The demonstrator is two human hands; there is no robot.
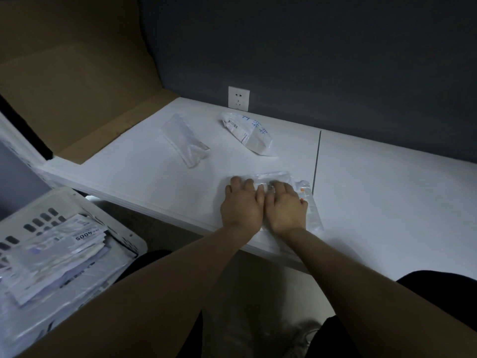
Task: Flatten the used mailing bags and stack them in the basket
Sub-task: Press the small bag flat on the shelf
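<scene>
Left hand [241,202] and right hand [285,206] side by side, fingers spread, palms pressed flat on clear plastic mailing bag [311,202] near front edge of white table [387,202] – two more bags farther back: translucent flat bag [187,139], crumpled white bag with blue writing [249,131] – white slotted plastic basket [124,228] on floor at left, holding stack of flattened bags [56,257]

The left hand [241,205] and right hand [285,207] hide the middle of the clear bag [313,215].
</scene>
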